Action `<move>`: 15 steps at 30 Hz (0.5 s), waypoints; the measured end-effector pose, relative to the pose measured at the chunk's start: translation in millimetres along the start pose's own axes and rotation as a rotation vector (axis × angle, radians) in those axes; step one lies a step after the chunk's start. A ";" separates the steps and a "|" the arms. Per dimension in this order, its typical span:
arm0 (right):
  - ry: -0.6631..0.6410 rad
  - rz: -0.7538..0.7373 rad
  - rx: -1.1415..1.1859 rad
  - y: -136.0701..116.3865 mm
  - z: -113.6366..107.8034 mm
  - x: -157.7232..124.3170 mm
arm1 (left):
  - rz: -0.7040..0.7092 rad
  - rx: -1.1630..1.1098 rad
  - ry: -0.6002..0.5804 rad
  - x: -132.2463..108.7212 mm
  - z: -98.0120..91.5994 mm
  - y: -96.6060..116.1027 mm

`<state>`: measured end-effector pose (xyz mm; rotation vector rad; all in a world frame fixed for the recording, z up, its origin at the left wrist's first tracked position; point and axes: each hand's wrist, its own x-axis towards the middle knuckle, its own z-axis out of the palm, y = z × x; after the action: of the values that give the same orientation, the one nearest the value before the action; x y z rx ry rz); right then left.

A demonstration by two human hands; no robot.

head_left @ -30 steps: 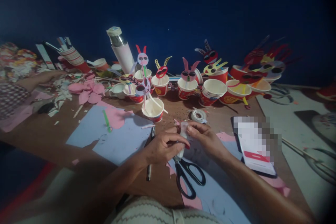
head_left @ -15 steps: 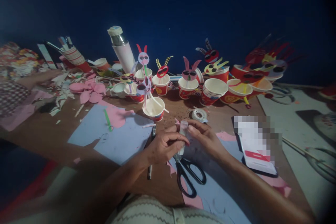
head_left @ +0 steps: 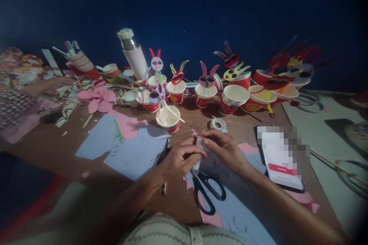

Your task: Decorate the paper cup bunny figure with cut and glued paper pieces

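Observation:
My left hand [head_left: 183,159] is closed, its bent fingers around a small whitish, translucent tube-like piece [head_left: 198,154]. From the other side, the thumb and fingertips of my right hand [head_left: 221,146] pinch the top end of the same piece. Whether it is a tube or a strip I cannot tell. A bit of pink shows just above the fingertips. Scissors with black handles [head_left: 214,188] lie right below the piece, their blades mostly hidden. Beyond my right hand sits a roll of clear tape [head_left: 218,124]. A pen [head_left: 163,189] lies partly under my left hand.
Red paper cups [head_left: 169,120] with paper animal faces line the back. A white flask [head_left: 135,58] stands behind them. Blue paper [head_left: 135,151], pink paper petals [head_left: 97,97] and a phone [head_left: 277,160] lie around. Another person's checkered sleeve [head_left: 14,107] is at far left.
My right fingertips have closed over the top end of the translucent piece, covering more of it. My left hand has hardly moved.

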<state>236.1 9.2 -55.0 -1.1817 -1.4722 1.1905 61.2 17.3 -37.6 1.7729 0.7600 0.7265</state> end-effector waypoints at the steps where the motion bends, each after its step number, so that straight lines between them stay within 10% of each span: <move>1: 0.000 0.004 -0.009 0.0 0.2 -0.1 | -0.009 -0.003 -0.007 0.3 -0.8 -0.4; 15: 0.269 -0.474 -0.757 4.6 -18.3 21.8 | -0.481 -0.240 0.393 -35.2 -33.4 -3.4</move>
<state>251.1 33.9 -55.3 -1.2919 -1.9075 0.1254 13.2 9.8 -35.5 1.1757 1.2524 0.8028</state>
